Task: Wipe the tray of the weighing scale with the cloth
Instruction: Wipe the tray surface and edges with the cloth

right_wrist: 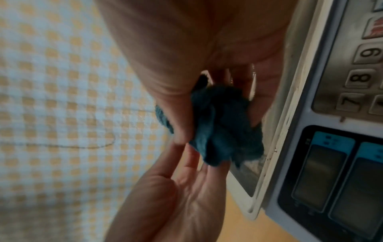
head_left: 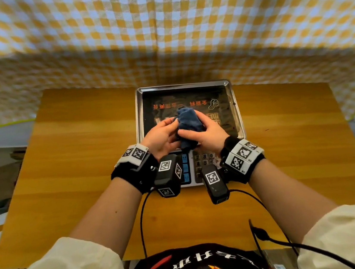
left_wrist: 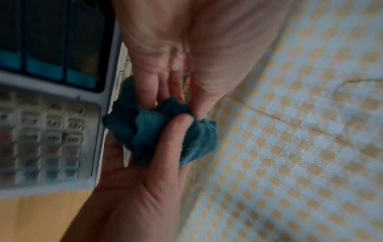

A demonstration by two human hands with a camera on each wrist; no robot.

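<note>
The scale's steel tray (head_left: 138,117), lined with a dark printed film, sits at the middle of the table. A crumpled dark blue cloth (head_left: 189,119) is held up between both hands, just above the tray's near half. My right hand (head_left: 208,133) grips the bundle, thumb on one side and fingers on the other; the right wrist view shows the cloth (right_wrist: 225,131) bunched in that grip. My left hand (head_left: 167,131) pinches the cloth's (left_wrist: 145,129) left edge with fairly straight fingers (left_wrist: 165,85). Whether the cloth touches the tray is hidden by the hands.
The scale's keypad (head_left: 204,160) and blue display panel (head_left: 185,167) lie just below my wrists. The wooden table (head_left: 73,159) shows bare wood on both sides of the scale. A yellow and white checked fabric (head_left: 157,24) hangs behind. Camera cables (head_left: 140,218) trail toward my body.
</note>
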